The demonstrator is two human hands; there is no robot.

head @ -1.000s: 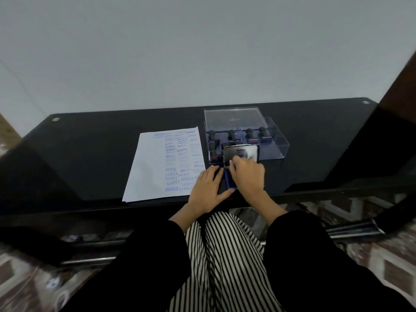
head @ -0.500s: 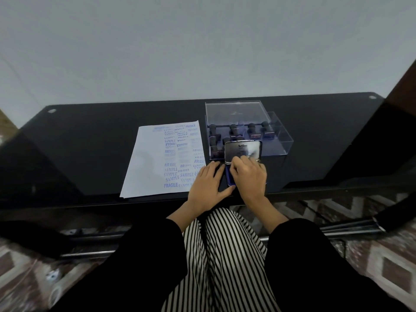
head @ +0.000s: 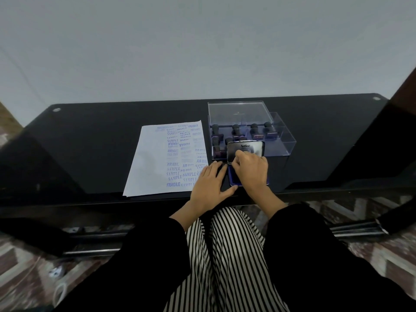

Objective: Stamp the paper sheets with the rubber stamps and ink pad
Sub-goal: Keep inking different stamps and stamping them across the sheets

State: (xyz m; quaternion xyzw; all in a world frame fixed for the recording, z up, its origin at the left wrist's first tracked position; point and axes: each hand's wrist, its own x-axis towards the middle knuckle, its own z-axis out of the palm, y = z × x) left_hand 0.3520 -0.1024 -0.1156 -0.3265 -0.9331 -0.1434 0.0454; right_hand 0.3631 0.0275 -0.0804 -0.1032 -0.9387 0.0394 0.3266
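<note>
1. Just past the striped trousers (head: 227, 255), both hands work at the near edge of the black table (head: 96, 140).
2. The left hand (head: 210, 183) lies flat on the glass with its fingers straight, holding nothing. It sits between the paper and the ink pad (head: 233, 180). Its thumb is spread out to the pad's near-left corner, most likely to stop the pad sliding while the other hand works.
3. The right hand (head: 252, 172) covers most of the blue ink pad. Its fingers are curled onto the silver lid (head: 246, 147), gripping near its lower edge. The lid stands tilted up from the pad's far side, printed face toward the camera. Whether it is being opened or shut cannot be told from this moment, and no stamp is in either hand.
4. To the left, the paper sheets (head: 153, 163) lie in a squared stack just beside the left hand. The right half of the top sheet is crowded with blue prints such as FRAGILE, SAMPLE and AIR MAIL, and the left half is bare. Keeping the stack this close probably keeps the move from pad to paper short.
5. Farther back, touching or just behind the raised lid, is a clear box (head: 283, 143). The rubber stamps (head: 236, 131) stand upright in it in rows with their knobs up, which makes them easy to pick out. The box cover (head: 238, 112) is propped up at the far side.
</note>
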